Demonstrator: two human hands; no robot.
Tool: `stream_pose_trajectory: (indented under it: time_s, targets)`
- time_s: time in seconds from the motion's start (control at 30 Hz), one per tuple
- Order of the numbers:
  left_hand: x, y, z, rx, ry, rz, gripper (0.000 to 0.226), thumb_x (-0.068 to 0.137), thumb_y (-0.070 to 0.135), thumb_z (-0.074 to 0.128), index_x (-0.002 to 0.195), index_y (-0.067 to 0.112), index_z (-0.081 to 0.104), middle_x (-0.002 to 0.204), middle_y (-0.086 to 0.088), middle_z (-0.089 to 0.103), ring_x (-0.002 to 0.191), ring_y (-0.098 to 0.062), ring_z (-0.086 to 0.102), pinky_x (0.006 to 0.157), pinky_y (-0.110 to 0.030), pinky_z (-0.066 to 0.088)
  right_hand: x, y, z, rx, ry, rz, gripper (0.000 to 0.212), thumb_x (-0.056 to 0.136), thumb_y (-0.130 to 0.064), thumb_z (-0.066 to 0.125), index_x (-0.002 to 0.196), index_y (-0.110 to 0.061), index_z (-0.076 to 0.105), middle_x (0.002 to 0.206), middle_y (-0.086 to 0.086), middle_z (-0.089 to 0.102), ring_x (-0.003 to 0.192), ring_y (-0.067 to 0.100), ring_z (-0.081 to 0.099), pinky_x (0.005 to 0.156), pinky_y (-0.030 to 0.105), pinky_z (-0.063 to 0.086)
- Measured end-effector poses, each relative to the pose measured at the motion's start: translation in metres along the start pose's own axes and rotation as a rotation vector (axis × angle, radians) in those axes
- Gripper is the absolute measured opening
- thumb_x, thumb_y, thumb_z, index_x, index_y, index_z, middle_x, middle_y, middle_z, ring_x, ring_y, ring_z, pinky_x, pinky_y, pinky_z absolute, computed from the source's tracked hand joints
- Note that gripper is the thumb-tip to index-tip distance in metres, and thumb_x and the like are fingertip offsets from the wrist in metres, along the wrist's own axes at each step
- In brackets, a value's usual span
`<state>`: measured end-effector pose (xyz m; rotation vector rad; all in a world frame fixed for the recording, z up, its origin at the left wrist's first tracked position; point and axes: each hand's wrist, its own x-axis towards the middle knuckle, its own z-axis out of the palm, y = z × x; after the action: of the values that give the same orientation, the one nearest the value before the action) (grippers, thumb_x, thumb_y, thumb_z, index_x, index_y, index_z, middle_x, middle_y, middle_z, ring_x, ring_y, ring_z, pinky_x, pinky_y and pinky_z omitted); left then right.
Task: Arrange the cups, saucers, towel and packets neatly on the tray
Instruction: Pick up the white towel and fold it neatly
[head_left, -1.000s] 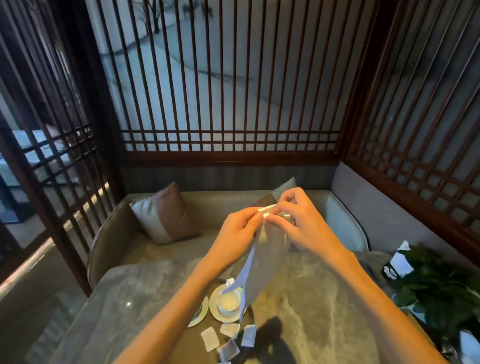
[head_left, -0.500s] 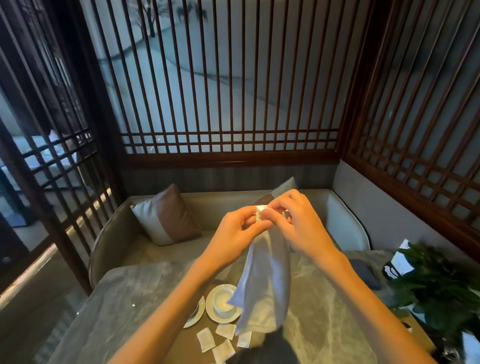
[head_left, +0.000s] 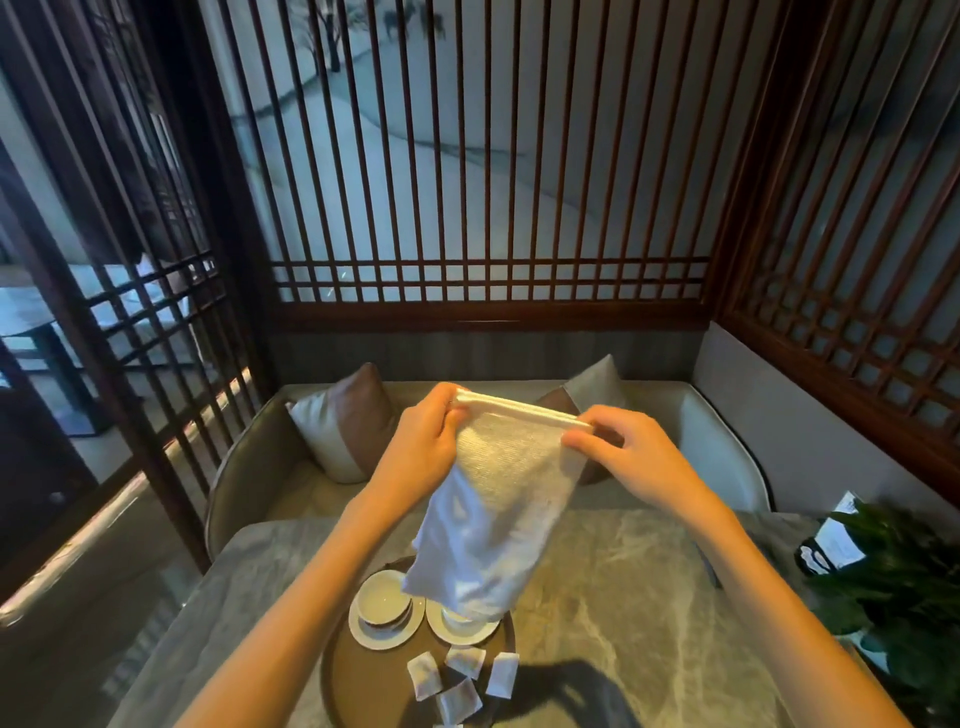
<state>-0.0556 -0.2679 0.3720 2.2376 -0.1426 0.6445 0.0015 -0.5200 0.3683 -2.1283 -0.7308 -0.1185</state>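
Pinching the towel (head_left: 498, 499) hem taut between left hand (head_left: 423, 452) and right hand (head_left: 631, 457), best fold it square before lowering onto the tray (head_left: 358, 680).

Hands (head_left: 524, 452) now apart, not together as before; towel's (head_left: 498, 509) top edge stretched between them.

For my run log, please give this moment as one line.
left hand: grips towel top edge | right hand: grips same edge | towel: hangs above tray | packets: scattered
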Motion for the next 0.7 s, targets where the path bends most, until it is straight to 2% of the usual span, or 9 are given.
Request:
stream_pose_trajectory:
  time_s: [0.03,0.1,0.13,0.2,0.3,0.43,0.57,0.63,0.7]
  targets:
    - [0.001,-0.004,0.000,0.031,0.006,-0.009,0.013,0.100,0.014,0.045,0.098,0.014,0.057,0.081,0.010,0.058,0.075,-0.001,0.056,0.071,-0.024,0.044,0.001,0.000,0.002,0.060,0.049,-0.001,0.003,0.087,-0.044,0.066,0.090,-0.044,0.065,0.086,-0.020,0.069,0.078,0.000,0.064,0.068,0.016,0.047]
    - [0.000,-0.006,0.001,0.042,0.001,-0.012,0.011,0.100,0.016,0.044,0.099,0.016,0.055,0.081,0.010,0.058,0.076,-0.006,0.058,0.071,-0.023,0.045,0.003,-0.001,0.004,0.025,0.074,0.025,0.028,0.088,-0.039,0.067,0.113,-0.048,0.059,0.090,-0.015,0.071,0.084,0.003,0.065,0.072,0.018,0.050]
    - [-0.001,-0.005,0.004,0.037,-0.012,0.006,0.010,0.100,0.017,0.044,0.099,0.018,0.054,0.081,0.012,0.058,0.077,-0.008,0.060,0.069,-0.022,0.046,0.004,-0.001,0.004,-0.083,0.059,0.028,0.040,0.089,-0.038,0.066,0.125,-0.049,0.053,0.094,-0.017,0.070,0.087,0.002,0.063,0.076,0.019,0.048]
    - [-0.004,0.002,0.012,0.031,-0.054,0.067,0.007,0.100,0.019,0.044,0.104,0.020,0.050,0.083,0.006,0.062,0.078,-0.013,0.064,0.070,-0.024,0.051,0.009,-0.008,0.006,-0.247,0.041,-0.019,0.053,0.090,-0.043,0.063,0.140,-0.042,0.045,0.113,-0.022,0.060,0.106,-0.001,0.053,0.090,0.019,0.041]
    - [-0.006,0.014,0.024,-0.004,-0.106,0.141,0.013,0.101,0.025,0.042,0.113,0.027,0.038,0.085,-0.001,0.066,0.072,-0.013,0.067,0.067,-0.024,0.057,0.022,-0.032,0.013,-0.145,0.015,-0.104,0.045,0.089,-0.053,0.058,0.132,-0.039,0.057,0.124,-0.022,0.060,0.119,-0.002,0.048,0.101,0.021,0.038]
    - [-0.003,0.022,0.031,-0.058,-0.095,0.167,0.022,0.101,0.022,0.042,0.116,0.033,0.029,0.095,0.002,0.067,0.080,-0.010,0.070,0.073,-0.020,0.060,0.040,-0.051,0.017,-0.138,-0.070,-0.109,0.023,0.093,-0.043,0.059,0.108,-0.030,0.072,0.113,-0.011,0.069,0.105,0.006,0.061,0.092,0.025,0.050]
    - [-0.005,0.017,0.030,-0.137,-0.041,0.102,0.029,0.102,0.024,0.040,0.119,0.040,0.025,0.090,0.016,0.061,0.089,0.001,0.067,0.077,-0.002,0.048,0.046,-0.052,0.018,-0.139,-0.085,-0.126,0.020,0.093,-0.039,0.060,0.105,-0.029,0.074,0.111,-0.010,0.070,0.102,0.006,0.061,0.087,0.021,0.048]
    - [-0.008,0.014,0.030,-0.168,-0.018,0.101,0.026,0.102,0.025,0.039,0.117,0.041,0.025,0.089,0.017,0.064,0.091,0.002,0.067,0.078,-0.002,0.048,0.047,-0.055,0.021,-0.139,-0.128,-0.124,0.019,0.093,-0.042,0.059,0.104,-0.032,0.073,0.110,-0.011,0.069,0.101,0.007,0.060,0.084,0.018,0.046]
    - [-0.011,0.011,0.030,-0.213,-0.005,0.095,0.025,0.102,0.026,0.039,0.116,0.044,0.028,0.086,0.017,0.067,0.089,-0.002,0.068,0.079,-0.009,0.052,0.048,-0.058,0.025,-0.134,-0.139,-0.129,0.018,0.094,-0.040,0.059,0.103,-0.032,0.072,0.108,-0.010,0.068,0.100,0.008,0.060,0.082,0.018,0.047]
